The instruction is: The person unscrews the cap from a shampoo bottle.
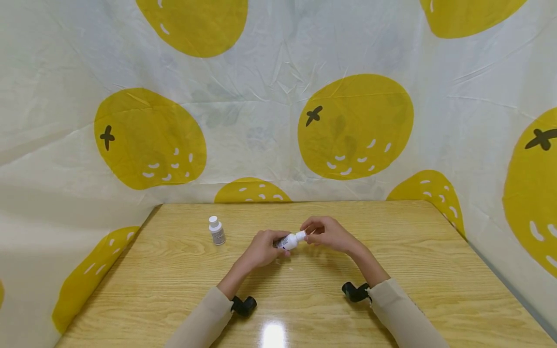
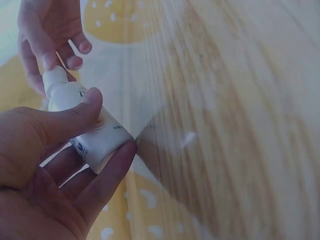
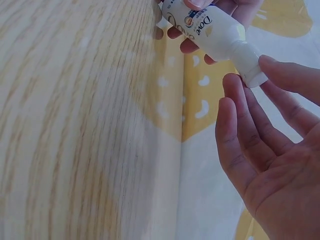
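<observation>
A small white Dove bottle [image 3: 212, 30] is tilted above the table, its cap [image 3: 250, 67] pointing toward my right hand. My left hand [image 1: 263, 249] grips the bottle's body, thumb on one side and fingers round the other, as the left wrist view shows. With thumb and fingertips, my right hand [image 1: 327, 234] pinches the white cap, which is on the bottle. The other fingers of that hand spread out beside the cap. Another small white bottle [image 1: 217, 231] with a grey label and white cap stands upright on the table, left of my left hand.
The wood-grain table [image 1: 165, 270] runs back to a pale curtain [image 1: 252, 125] printed with yellow fruit, which also hangs along both sides. Black wrist-camera mounts [image 1: 243, 306] sit at both sleeve cuffs. A light reflects off the tabletop near the front.
</observation>
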Demonstrator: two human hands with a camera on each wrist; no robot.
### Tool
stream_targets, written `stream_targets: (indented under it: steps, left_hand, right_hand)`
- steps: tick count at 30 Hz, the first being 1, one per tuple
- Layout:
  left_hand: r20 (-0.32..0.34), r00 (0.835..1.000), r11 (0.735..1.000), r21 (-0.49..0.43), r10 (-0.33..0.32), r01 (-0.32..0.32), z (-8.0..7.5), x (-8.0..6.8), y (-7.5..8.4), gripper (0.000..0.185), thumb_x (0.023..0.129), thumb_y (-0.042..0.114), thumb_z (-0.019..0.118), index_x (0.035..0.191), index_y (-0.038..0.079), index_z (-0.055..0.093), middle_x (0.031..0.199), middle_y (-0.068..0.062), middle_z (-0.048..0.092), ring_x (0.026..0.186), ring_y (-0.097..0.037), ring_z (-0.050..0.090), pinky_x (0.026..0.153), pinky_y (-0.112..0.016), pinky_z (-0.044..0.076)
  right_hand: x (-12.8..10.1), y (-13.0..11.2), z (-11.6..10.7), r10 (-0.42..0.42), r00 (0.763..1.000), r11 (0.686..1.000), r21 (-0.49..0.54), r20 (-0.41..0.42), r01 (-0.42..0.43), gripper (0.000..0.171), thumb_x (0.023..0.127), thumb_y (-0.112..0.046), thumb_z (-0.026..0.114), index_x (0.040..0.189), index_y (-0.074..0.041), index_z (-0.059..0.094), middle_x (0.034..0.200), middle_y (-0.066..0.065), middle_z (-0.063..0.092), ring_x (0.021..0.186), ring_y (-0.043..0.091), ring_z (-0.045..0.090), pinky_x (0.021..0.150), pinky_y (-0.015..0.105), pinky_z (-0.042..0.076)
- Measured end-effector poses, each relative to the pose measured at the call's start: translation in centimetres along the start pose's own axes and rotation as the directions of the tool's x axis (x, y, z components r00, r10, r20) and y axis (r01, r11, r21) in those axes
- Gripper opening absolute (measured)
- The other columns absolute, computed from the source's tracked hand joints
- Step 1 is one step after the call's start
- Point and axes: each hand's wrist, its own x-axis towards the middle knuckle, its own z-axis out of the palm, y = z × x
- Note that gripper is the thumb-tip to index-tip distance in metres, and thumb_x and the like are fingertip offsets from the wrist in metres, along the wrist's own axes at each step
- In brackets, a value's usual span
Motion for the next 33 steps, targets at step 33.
stream_targets:
  steps: [33]
  left_hand:
    - [-0.001, 1.0, 1.0, 0.007, -0.001, 0.001, 0.09, 0.1, -0.09, 0.043, 0.087, 0.018, 0.084, 0.129, 0.016, 0.074, 0.114, -0.004, 0.077, 0.096, -0.015, 0.067, 0.085, -0.036, 0.054]
  right_hand:
    - [-0.13, -0.33, -0.16, 0.045, 0.999, 0.999, -0.013, 0.003, -0.045, 0.033, 0.102, -0.021, 0.065, 0.123, 0.005, 0.066, 0.107, 0.029, 0.072, 0.093, 0.044, 0.072, 0.08, 0.054, 0.06]
